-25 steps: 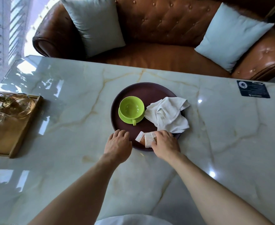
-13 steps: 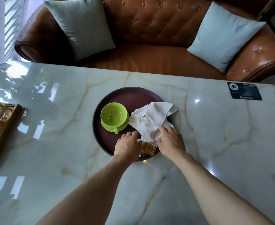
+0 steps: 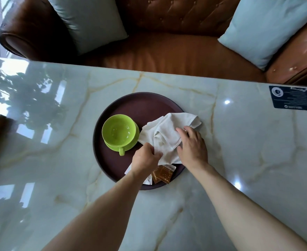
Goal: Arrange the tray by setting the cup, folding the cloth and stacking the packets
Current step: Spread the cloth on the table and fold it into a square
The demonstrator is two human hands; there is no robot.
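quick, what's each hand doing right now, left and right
Left hand: closed, pinching the near edge of the crumpled white cloth.
Right hand: open, fingers spread flat on that cloth, no grip.

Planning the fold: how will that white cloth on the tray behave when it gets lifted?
The cloth will probably go limp and drape; it already lies crumpled in soft creases. It looks thin, so likely light. One corner overhangs the tray rim, so it may drag. The left hand pinches its near edge; the right hand lies flat on it.
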